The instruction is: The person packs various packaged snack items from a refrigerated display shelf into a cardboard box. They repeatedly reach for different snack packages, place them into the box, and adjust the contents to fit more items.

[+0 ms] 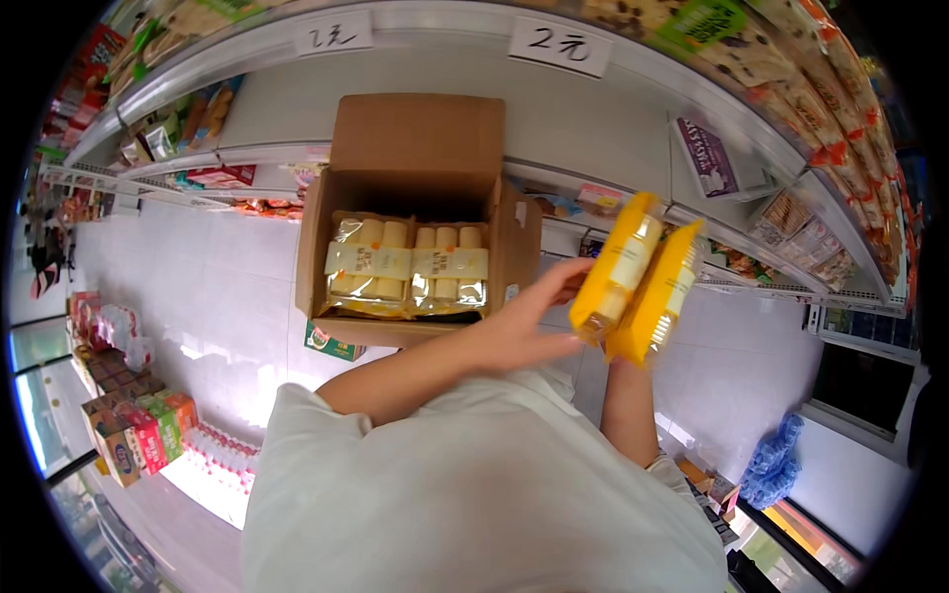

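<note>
Two yellow-edged plastic packages of pale rolls are held up side by side, right of the carton. My left hand has its fingers and thumb around the edge of the nearer-left package. My right hand is mostly hidden behind and below the right package, which it supports. An open cardboard carton stands before me with its back flap raised. Inside it, a left roll package and a right roll package lie side by side, both with pale paper bands.
A grey shelf with handwritten price cards runs behind the carton. Bagged baked goods fill the upper right shelf. A purple box rests on the shelf below. Stacked drink cartons stand on the floor at left; a green box is below the carton.
</note>
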`<state>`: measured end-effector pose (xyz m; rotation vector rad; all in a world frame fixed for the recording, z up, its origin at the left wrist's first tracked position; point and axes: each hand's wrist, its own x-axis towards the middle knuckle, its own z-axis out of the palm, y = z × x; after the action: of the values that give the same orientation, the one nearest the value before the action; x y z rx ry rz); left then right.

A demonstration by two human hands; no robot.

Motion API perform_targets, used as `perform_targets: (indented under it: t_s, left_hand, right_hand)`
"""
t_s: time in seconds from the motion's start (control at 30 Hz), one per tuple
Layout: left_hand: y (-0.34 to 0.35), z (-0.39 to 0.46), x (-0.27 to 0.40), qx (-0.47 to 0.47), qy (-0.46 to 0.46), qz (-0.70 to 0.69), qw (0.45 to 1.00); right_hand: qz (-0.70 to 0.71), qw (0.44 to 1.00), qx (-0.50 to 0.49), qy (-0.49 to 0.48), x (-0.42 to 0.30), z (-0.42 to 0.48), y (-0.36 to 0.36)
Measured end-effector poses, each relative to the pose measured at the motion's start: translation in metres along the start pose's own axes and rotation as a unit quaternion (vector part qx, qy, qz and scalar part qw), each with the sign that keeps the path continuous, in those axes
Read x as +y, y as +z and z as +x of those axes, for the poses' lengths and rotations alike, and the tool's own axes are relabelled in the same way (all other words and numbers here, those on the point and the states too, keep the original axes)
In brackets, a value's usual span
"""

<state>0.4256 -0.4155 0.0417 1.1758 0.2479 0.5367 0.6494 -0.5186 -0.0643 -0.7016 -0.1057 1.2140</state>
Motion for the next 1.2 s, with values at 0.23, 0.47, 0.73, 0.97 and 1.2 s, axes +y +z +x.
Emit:
perform_targets:
  t_s: [0.23, 0.47, 0.73, 0.97, 1.2]
  left_hand:
    - [-0.101, -0.093, 0.049, 0.128, -0.005, 0.437, 0.890]
    - [-0.203, -0.077, 0.017, 0.089, -0.218, 0.746, 0.622]
    - [-0.206, -0.107, 0.005, 0.138, -0.227, 0.708, 0.654]
    - [-0.195, -0.137, 0.009, 0.161, -0.199, 0.688, 0.679]
    - [-0.184, -0.134, 0.017, 0.161, -0.152, 0.678, 0.701]
  right_hand:
    - [0.062, 0.974, -0.120, 0.181, 0.043, -0.012, 0.060]
    - [-0.269, 0.947, -0.061, 0.164, 0.069, 0.002, 0.191]
    - [-0.637, 0.768, -0.061, 0.016, 0.134, -0.001, 0.178]
    - [-0.521, 0.842, -0.061, 0.126, 0.144, -0.045, 0.184]
    - [-0.488, 0.850, -0.016, 0.199, 0.142, -0.053, 0.161]
